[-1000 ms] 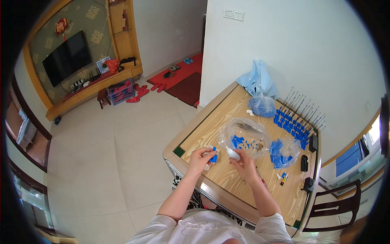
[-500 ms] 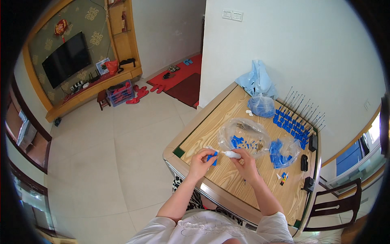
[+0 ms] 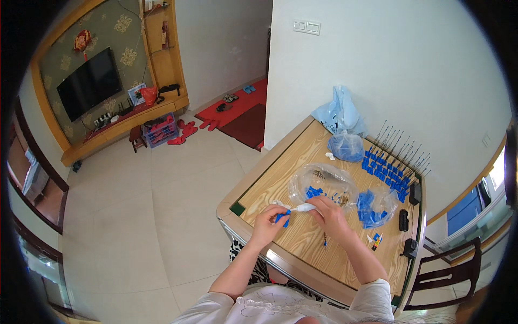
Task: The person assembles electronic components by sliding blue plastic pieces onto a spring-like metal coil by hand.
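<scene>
My left hand (image 3: 264, 227) pinches a small blue plastic piece (image 3: 283, 218) above the near part of the table. Closed around a white squeeze bottle (image 3: 304, 207) is my right hand (image 3: 333, 220). The bottle lies nearly level, and its narrow nozzle points left at the top of the blue piece; whether the two touch is too small to tell. Just beyond my hands sits an open clear plastic bag (image 3: 295, 181) with blue pieces (image 3: 314, 192) and brass-coloured small parts (image 3: 343, 200) in it. A thin rod with a coiled spring (image 3: 325, 241) lies below my right hand.
Rows of blue pieces with upright spring rods (image 3: 386, 168) line the table's far right. Bags of blue parts (image 3: 345, 147) (image 3: 372, 209) stand nearby. A small yellow-and-black tube (image 3: 376, 242), black objects (image 3: 403, 220) and a dark chair (image 3: 445, 275) are on the right.
My right hand has tipped and come slightly up, bringing the bottle's nozzle close to the blue piece. The spring rod below that hand shows more. My left hand keeps its grip.
</scene>
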A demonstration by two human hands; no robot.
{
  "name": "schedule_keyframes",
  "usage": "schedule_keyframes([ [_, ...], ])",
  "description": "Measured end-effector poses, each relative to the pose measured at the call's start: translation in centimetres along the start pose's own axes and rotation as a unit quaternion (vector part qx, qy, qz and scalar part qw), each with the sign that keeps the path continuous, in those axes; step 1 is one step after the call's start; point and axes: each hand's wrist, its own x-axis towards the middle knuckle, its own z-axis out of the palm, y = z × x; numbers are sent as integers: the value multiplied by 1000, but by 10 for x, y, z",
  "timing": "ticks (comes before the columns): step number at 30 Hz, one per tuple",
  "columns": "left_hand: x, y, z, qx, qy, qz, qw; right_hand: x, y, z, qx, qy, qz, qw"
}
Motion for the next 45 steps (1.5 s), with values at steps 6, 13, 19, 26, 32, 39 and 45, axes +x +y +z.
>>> schedule_keyframes([
  [6,0,5,0,6,6,0,1000,1,3,0,-10,-1,-17,1000],
  [13,0,5,0,0,6,10,1000,1,0,-4,-36,5,-29,999],
  [19,0,6,0,30,2,25,999,4,-3,-9,-55,18,-63,996],
  [26,2,6,1,42,-3,27,999,3,0,-10,-71,15,-69,995],
  [32,2,6,4,18,0,21,1000,4,-2,-12,-78,0,-59,995],
  [39,3,7,3,31,4,37,999,4,0,-11,-90,5,-69,994],
  [45,3,10,3,41,4,29,999,4,1,-10,-90,5,-65,994],
])
